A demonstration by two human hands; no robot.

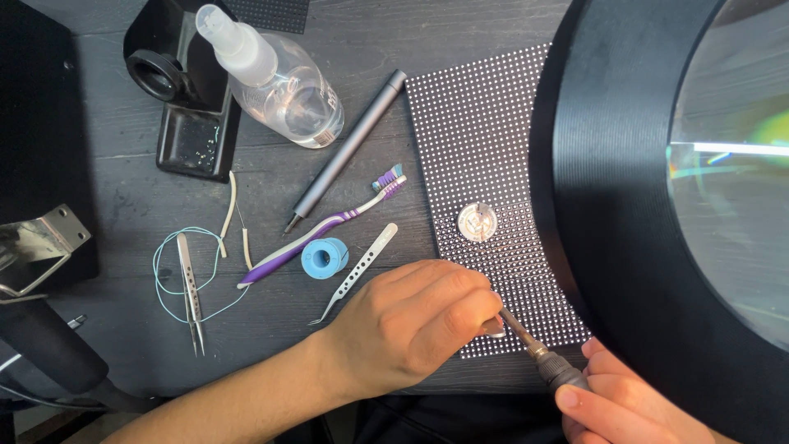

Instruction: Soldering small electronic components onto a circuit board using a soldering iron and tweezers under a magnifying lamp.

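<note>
Two hands work at the near edge of a dark grey table in the head view. The right hand has its fingers wrapped around the black grip of a soldering iron, whose long axis runs from lower right to upper left, tip pointing up-left at the near edge of a black dotted LED panel. The left hand is curled, fingertips pinched narrow at the iron's tip; what they pinch, if anything, is hidden. The iron looks light and stiff, best held by the insulated grip, well back from the metal shaft. The panel looks rigid but fragile on its dotted face, safer taken by its edges. A small round silver tin sits on the panel. Left of it lie a purple toothbrush, a blue spool, pale tweezers, a grey pen-shaped tool and a clear spray bottle. A large magnifier lamp fills the right side.
</note>
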